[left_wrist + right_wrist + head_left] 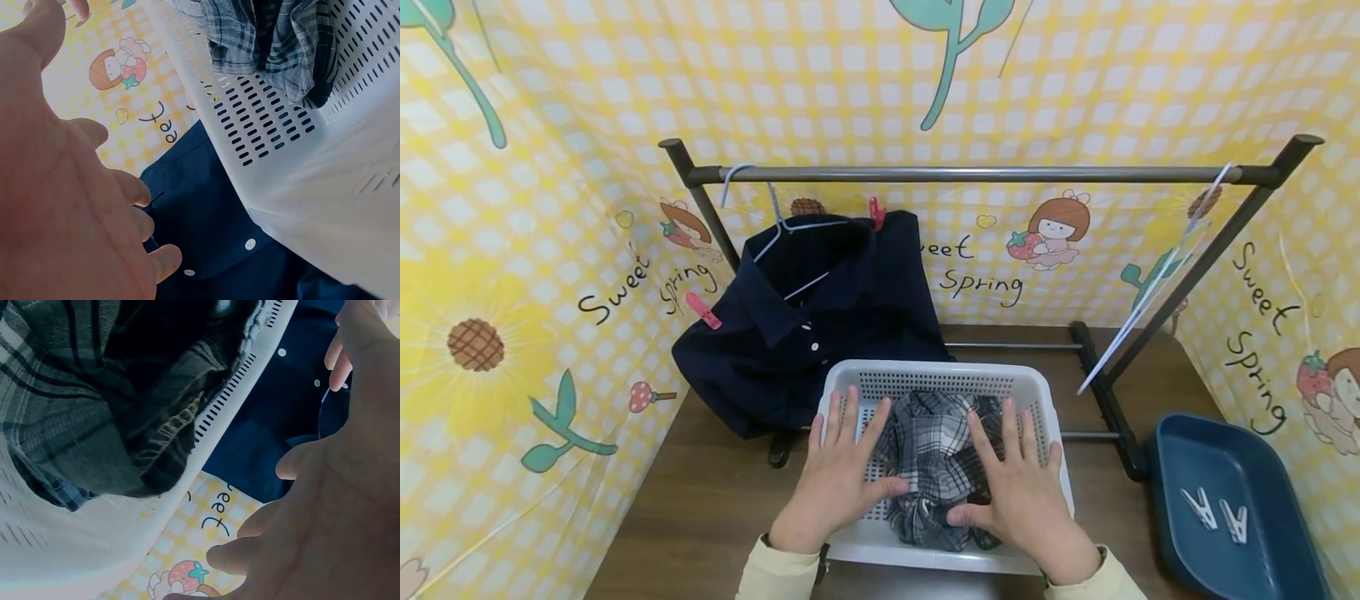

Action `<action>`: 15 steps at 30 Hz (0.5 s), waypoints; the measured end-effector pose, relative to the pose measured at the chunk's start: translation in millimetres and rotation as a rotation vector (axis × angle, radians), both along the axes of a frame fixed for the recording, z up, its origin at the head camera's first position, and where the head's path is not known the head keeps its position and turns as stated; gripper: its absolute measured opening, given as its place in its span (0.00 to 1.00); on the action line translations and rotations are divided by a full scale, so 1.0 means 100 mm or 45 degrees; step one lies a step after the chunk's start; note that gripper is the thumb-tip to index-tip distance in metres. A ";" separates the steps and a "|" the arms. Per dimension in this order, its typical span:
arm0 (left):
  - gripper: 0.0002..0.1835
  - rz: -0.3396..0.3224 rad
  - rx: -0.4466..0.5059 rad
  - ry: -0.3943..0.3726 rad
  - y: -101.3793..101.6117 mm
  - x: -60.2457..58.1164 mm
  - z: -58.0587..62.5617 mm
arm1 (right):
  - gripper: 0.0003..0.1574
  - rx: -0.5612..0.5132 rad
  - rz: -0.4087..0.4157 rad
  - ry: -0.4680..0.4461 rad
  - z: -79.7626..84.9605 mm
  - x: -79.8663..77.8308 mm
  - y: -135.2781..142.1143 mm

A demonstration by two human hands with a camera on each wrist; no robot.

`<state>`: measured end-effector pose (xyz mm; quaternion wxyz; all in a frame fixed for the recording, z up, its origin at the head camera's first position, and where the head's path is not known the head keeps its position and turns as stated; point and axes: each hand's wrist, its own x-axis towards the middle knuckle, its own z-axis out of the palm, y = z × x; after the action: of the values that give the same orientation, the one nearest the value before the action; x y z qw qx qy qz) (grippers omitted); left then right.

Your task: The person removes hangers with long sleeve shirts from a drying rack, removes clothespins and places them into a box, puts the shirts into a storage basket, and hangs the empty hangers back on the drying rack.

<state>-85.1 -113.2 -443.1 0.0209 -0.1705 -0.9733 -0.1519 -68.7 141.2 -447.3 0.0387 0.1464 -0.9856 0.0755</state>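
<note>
Both hands hover palm down over a white perforated basket (pixel 1043 392), fingers spread and nothing held. My left hand (pixel 838 479) is above the basket's left part, and my right hand (pixel 1022 487) above its right part. Between and below them lies a crumpled grey plaid garment (pixel 936 450), also seen as plaid cloth (pixel 244 37) in the left wrist view and as dark folds (pixel 75 412) in the right wrist view. Behind the basket, a navy collared shirt (pixel 865 300) hangs on a pale hanger (pixel 782 223), with a red clip (pixel 877 213) and a pink clip (pixel 703 311) at its shoulders.
A dark metal rack (pixel 985 175) spans the back, its feet on the brown wooden surface (pixel 700 517). One bare white hanger (pixel 1142 304) hangs at its right end. At the right stands a blue basin (pixel 1232 454) holding two white clothespins (pixel 1234 522). Patterned yellow cloth surrounds everything.
</note>
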 end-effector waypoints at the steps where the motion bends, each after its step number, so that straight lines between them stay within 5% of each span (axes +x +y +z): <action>1: 0.55 0.001 -0.004 0.000 0.00 0.00 0.00 | 0.76 0.001 0.001 -0.003 -0.01 0.00 0.00; 15: 0.56 0.018 -0.059 0.072 -0.04 -0.01 -0.01 | 0.76 0.001 0.000 -0.011 -0.04 0.01 0.00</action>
<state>-85.7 -117.6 -444.5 0.0455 -0.1683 -0.9768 -0.1242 -68.2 140.9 -451.0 0.0343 0.1460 -0.9858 0.0758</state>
